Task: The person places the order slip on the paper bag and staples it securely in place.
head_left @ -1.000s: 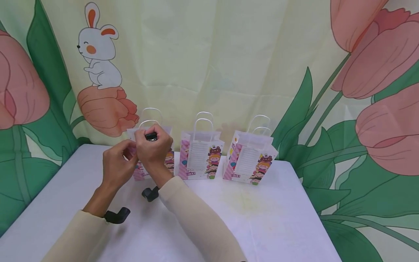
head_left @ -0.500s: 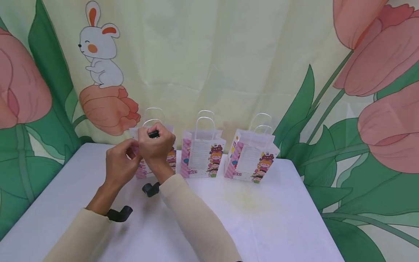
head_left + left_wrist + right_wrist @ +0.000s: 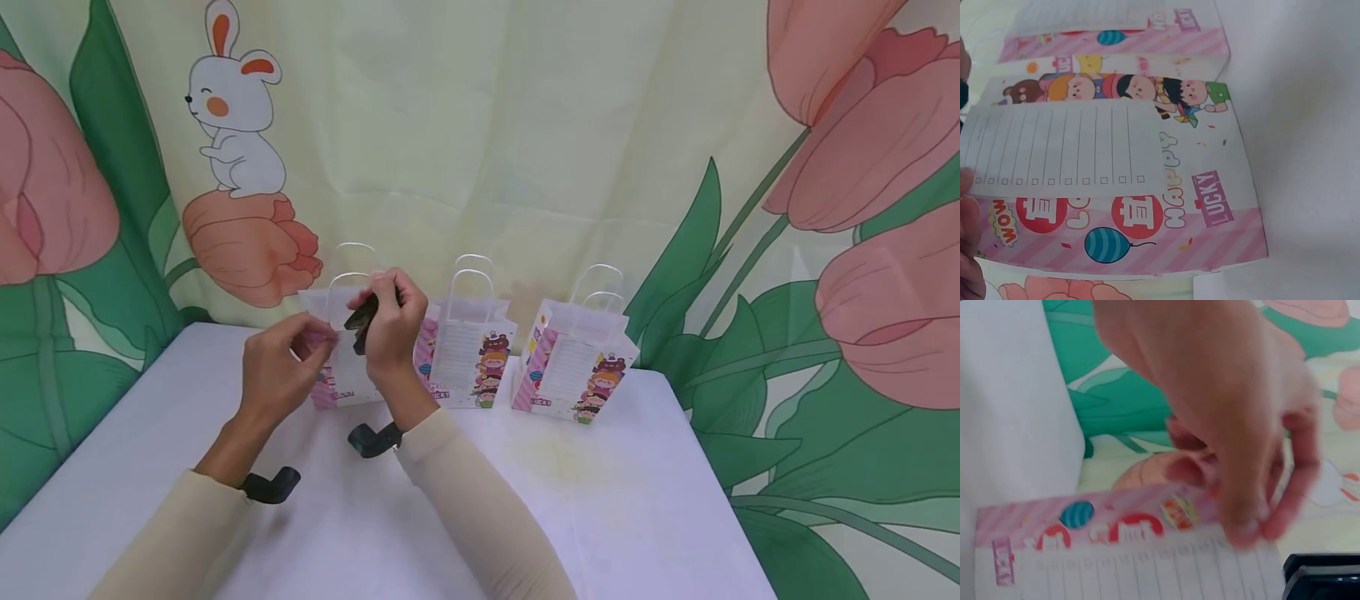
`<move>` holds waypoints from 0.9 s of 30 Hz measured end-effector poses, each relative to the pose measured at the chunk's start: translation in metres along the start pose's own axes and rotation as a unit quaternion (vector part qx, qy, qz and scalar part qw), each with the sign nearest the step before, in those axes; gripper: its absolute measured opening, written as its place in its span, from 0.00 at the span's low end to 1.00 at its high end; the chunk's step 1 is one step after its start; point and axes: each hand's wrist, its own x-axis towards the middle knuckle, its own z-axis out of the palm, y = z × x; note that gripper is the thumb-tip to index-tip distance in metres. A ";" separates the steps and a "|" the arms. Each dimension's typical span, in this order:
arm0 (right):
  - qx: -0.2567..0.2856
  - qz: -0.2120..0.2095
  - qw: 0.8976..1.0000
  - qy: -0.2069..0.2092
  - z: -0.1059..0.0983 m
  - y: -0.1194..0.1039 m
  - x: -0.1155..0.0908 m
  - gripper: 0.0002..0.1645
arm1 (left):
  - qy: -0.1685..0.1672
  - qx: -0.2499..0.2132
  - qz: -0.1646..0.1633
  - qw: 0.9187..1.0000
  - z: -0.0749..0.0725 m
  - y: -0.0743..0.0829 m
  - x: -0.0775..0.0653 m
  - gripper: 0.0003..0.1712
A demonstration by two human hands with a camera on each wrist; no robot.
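Note:
In the head view, my left hand (image 3: 281, 367) pinches the top edge of the leftmost paper gift bag (image 3: 324, 392). A white ruled checklist sheet (image 3: 1060, 147) lies against the bag's front in the left wrist view. The right wrist view has my left thumb and finger on the sheet's upper end and the bag's rim. My right hand (image 3: 397, 321) grips a black stapler (image 3: 362, 321), whose jaws stand apart, just right of the left hand. The stapler's front end (image 3: 1319, 578) shows beside the bag's top, apart from it. Whether a staple sits in the sheet is hidden.
Two similar bags, a middle bag (image 3: 501, 392) and a right bag (image 3: 562, 396), stand upright to the right with sheets on their fronts. All stand on a white-covered table (image 3: 645, 500). A printed curtain (image 3: 562, 125) hangs behind them.
My right hand has drawn the stapler away from the bag's top edge, to the right, and turned it so its jaws show. The left hand keeps its pinch on the bag's edge.

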 end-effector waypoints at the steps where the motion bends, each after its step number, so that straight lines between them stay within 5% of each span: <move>1: 0.019 0.002 1.000 0.000 -0.003 -0.002 0.001 0.24 | 0.001 0.001 -0.001 1.000 0.000 0.000 0.000 0.08; 8: 0.063 0.000 0.996 -0.056 -0.021 -0.012 0.006 0.23 | -0.003 0.001 -0.010 1.000 -0.002 0.001 0.000 0.06; 14: 0.021 0.031 0.991 -0.128 -0.034 -0.024 0.004 0.17 | -0.005 -0.001 -0.012 1.000 -0.002 0.001 0.000 0.06; 20: -0.016 0.077 0.979 -0.190 -0.048 -0.027 -0.002 0.23 | -0.003 0.002 -0.004 1.000 -0.002 0.001 0.000 0.07; 27: -0.052 0.016 0.975 -0.215 -0.052 -0.030 -0.005 0.18 | -0.003 -0.005 -0.004 1.000 -0.002 0.002 0.001 0.07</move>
